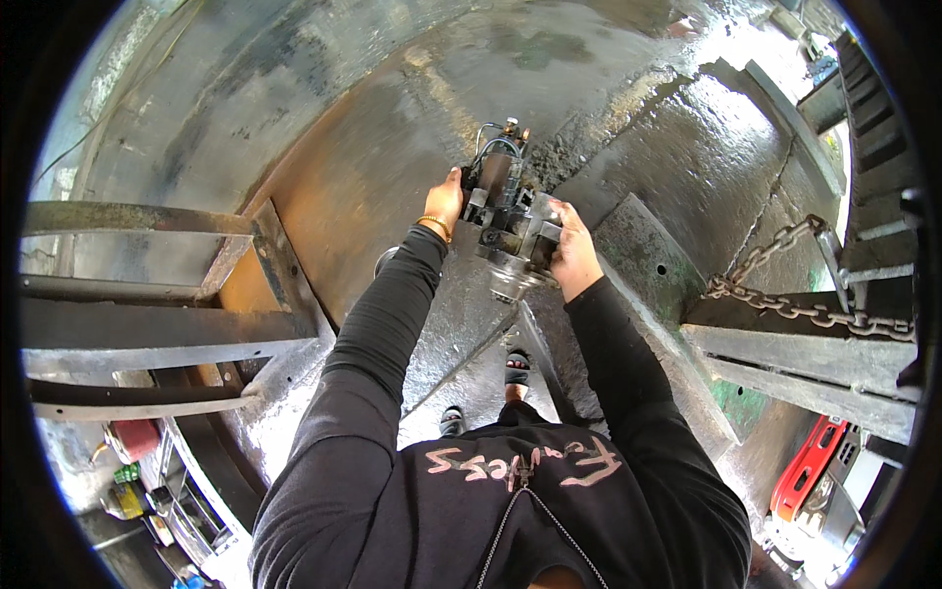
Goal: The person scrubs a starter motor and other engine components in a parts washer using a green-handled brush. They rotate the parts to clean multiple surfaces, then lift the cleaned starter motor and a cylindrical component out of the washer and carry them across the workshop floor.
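Out in front of my body, both hands hold a dark, greasy metal machine part (pixel 507 201). It has a brownish cylinder, thin bent tubes and brass-coloured fittings at its far end, and a round stepped flange at its near end; its exact kind I cannot tell. My left hand (pixel 444 203), below a gold-coloured bracelet, is closed on the left side of the part, thumb pointing up. Gripping the blocky right side is my right hand (pixel 574 251), its fingers partly hidden behind the metal.
Large worn steel plates (pixel 392 128) spread ahead and underfoot. Steel beams (pixel 167 329) form a frame at my left. On the right a rusty chain (pixel 819 314) hangs over more beams (pixel 805 358), with a red metal piece (pixel 807 469) nearby. My sandalled feet (pixel 517 368) stand below.
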The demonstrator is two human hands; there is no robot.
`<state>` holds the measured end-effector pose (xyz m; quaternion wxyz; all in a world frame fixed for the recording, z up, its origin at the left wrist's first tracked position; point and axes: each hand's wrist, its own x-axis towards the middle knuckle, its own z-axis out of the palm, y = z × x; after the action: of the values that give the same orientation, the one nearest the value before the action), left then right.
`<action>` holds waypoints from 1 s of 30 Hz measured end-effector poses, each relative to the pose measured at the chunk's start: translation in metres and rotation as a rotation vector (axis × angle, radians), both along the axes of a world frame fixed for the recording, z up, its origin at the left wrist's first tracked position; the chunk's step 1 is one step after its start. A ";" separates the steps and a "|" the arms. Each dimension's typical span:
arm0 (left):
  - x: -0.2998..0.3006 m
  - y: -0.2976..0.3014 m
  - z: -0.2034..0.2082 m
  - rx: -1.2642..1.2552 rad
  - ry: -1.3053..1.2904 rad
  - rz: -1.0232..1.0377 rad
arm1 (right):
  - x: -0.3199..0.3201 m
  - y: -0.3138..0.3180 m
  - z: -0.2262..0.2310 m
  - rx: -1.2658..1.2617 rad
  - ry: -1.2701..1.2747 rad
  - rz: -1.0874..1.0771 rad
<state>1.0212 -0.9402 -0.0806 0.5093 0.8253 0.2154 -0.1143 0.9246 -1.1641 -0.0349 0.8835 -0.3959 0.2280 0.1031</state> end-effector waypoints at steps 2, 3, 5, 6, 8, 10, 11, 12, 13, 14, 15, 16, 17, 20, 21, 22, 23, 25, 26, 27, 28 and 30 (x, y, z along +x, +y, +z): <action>-0.002 0.000 -0.004 0.179 0.005 -0.045 | -0.004 -0.006 0.005 0.038 -0.016 0.029; -0.003 -0.001 -0.004 0.202 0.008 -0.051 | -0.006 -0.009 0.007 0.072 0.015 -0.024; -0.008 -0.001 -0.003 0.277 -0.100 -0.137 | -0.010 -0.014 0.010 0.095 -0.089 0.024; -0.009 0.000 -0.001 0.325 -0.121 -0.190 | -0.011 -0.015 0.011 0.096 -0.128 0.034; -0.009 0.004 0.007 0.396 -0.124 -0.257 | -0.017 -0.016 0.013 0.100 -0.182 0.046; -0.009 0.009 0.016 0.365 -0.072 -0.275 | -0.024 -0.014 0.014 -0.043 -0.201 0.029; -0.010 0.015 0.022 0.412 -0.133 -0.321 | -0.028 -0.013 0.016 -0.114 -0.226 0.023; -0.013 0.021 0.029 0.464 -0.196 -0.368 | -0.033 -0.011 0.017 -0.062 -0.382 -0.008; -0.020 0.027 0.036 0.440 -0.204 -0.261 | -0.038 -0.011 0.019 -0.172 -0.505 -0.028; -0.033 0.035 0.043 0.382 -0.288 -0.185 | -0.044 -0.010 0.022 -0.218 -0.525 -0.048; -0.046 0.047 0.054 0.327 -0.357 -0.116 | -0.050 -0.010 0.025 -0.260 -0.522 -0.076; -0.064 0.063 0.066 0.238 -0.367 -0.101 | -0.055 -0.009 0.029 -0.333 -0.593 -0.100; -0.084 0.082 0.080 0.147 -0.454 -0.098 | -0.061 -0.008 0.033 -0.406 -0.664 -0.140; -0.177 0.140 0.113 0.469 -0.797 -0.037 | -0.080 0.005 0.047 -0.392 -0.709 -0.143; -0.219 0.157 0.119 0.569 -0.824 0.024 | -0.088 0.013 0.052 -0.429 -0.710 -0.104; -0.261 0.170 0.124 0.269 -0.716 0.142 | -0.099 0.025 0.056 -0.413 -0.737 -0.042; -0.305 0.184 0.127 -0.021 -0.626 0.261 | -0.111 0.038 0.060 -0.383 -0.793 0.041; -0.398 0.208 0.130 -0.022 -0.518 0.357 | -0.138 0.073 0.066 -0.415 -0.799 0.207; -0.444 0.218 0.131 -0.067 -0.552 0.390 | -0.152 0.094 0.068 -0.423 -0.786 0.301; -0.491 0.227 0.131 -0.022 -0.535 0.401 | -0.168 0.117 0.066 -0.419 -0.790 0.389; -0.537 0.236 0.130 -0.021 -0.442 0.440 | -0.186 0.141 0.064 -0.399 -0.809 0.496; -0.630 0.254 0.129 0.012 -0.403 0.516 | -0.231 0.195 0.052 -0.374 -0.795 0.646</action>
<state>0.3912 -0.6862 0.0487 0.5488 0.7525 0.3130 0.1858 0.6941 -0.9691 0.0167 0.7395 -0.6048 -0.2425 0.1692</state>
